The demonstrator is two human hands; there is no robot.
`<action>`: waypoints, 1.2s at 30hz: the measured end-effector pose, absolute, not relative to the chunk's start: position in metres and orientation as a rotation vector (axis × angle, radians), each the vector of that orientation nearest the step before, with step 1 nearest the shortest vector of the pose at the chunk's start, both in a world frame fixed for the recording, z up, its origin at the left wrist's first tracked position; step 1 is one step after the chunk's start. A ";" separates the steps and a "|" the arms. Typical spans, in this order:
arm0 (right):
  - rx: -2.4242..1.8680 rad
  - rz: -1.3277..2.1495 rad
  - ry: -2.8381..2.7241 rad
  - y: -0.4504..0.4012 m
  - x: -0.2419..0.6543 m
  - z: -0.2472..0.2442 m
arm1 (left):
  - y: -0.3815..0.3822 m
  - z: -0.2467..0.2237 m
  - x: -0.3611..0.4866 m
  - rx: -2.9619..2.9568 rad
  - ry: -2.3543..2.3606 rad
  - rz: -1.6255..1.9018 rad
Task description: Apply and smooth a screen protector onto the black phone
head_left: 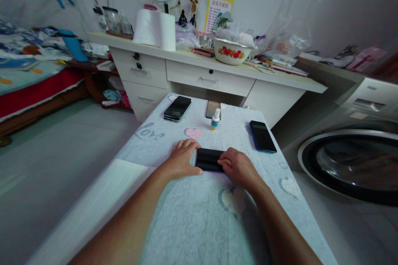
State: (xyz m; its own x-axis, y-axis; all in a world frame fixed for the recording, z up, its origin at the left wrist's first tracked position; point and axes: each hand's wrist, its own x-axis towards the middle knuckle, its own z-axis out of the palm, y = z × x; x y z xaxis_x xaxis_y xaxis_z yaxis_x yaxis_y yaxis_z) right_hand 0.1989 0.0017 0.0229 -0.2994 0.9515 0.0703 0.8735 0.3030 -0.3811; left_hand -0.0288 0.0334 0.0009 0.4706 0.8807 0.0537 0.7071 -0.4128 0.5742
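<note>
L grip (pixel 185 159) pinching phone (pixel 209 160) at L end; R grip (pixel 235 165) bunched on scrn, contents unclear; btl (pixel 214 122) beyond.

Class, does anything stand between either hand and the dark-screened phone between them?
Nothing visible blocks the left hand, at the left end of the phone. Whether the right hand pinches something small against it can't be told. The white-capped bottle stands beyond, out of the way.

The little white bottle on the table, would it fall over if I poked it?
The bottle would probably tip if poked near the top, since it's taller than it is wide. On its side it might roll, because its body looks round.
</note>
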 end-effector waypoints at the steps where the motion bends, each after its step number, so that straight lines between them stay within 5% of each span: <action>1: -1.645 0.412 -2.292 0.001 0.199 0.023 | 0.034 0.001 -0.029 2.244 1.317 0.484; 36: -1.631 0.528 -2.367 -0.004 0.198 0.033 | 0.032 0.004 -0.029 2.230 1.316 0.487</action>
